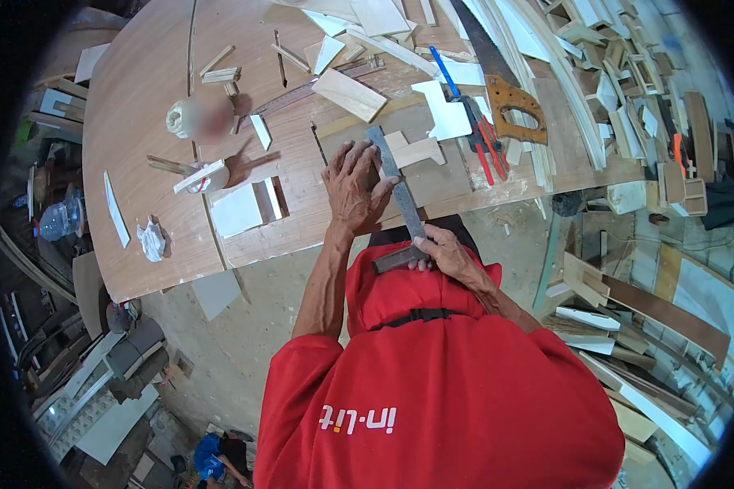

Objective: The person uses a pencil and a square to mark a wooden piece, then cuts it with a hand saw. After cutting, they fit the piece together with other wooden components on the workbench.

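A metal try square [405, 204] lies slanted across the table's front edge, its dark stock hanging over the edge close to the red shirt. My right hand [448, 254] grips it near the corner where blade and stock meet. My left hand [355, 183] rests on the table left of the blade, fingers spread and slightly bent, its thumb against the blade. What lies under the left palm is hidden. Just right of the blade's far end is a pale T-shaped wooden piece [416, 151].
A handsaw [515, 112] and red-handled clamp-like tool [483, 140] lie at the right. Wood offcuts [349, 94], a white panel [236, 211] and crumpled white material [152, 240] are on the table [139, 163]. Scrap wood is stacked at right; a person in blue [209, 456] is at lower left.
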